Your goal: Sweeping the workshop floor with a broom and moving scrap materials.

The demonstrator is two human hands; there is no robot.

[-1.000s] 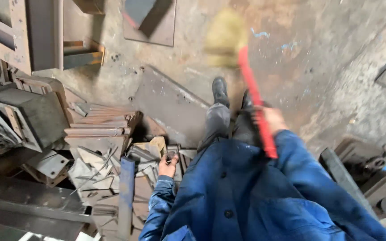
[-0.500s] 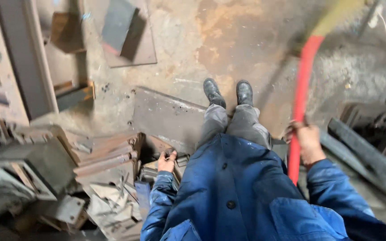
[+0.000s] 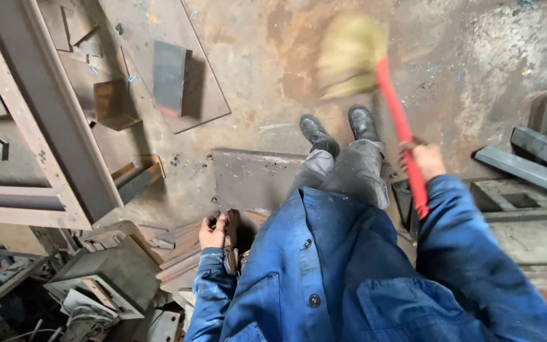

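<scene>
Workshop floor (image 3: 267, 38): rust-stained concrete, dusty, pale grit patch top right. Standing view, looking straight down past a blue work jacket (image 3: 349, 272) to grey trousers and black boots (image 3: 340, 126).

Big steel frame (image 3: 39, 120) of heavy section lies flat on the left, likely parked there out of the walking path. Beside it a flat steel plate (image 3: 159, 69) on the floor, carrying a dark block (image 3: 169, 76) and a brown angled offcut (image 3: 112, 104); both stand proud and cast shadows. Second plate (image 3: 254, 180) lies just in front of the boots. Grey bars (image 3: 527, 164) and a recessed casting stack at right. Scrap pile (image 3: 109, 278) of plates and brackets bottom left, dumped loosely.

Broom (image 3: 375, 76): red handle, straw head, head blurred just above the floor, ahead of the right boot. Right hand (image 3: 424, 161) is clenched round the handle mid-length, one-handed, handle slanting up from head to hand; grip looks set for a short sweeping stroke.

Left hand (image 3: 213, 231) hangs low by the hip over stacked plate edges (image 3: 182, 253). Fingers curled around something small and dark; cannot tell what, or whether it is truly gripped.

No packages, labels or signs visible.
</scene>
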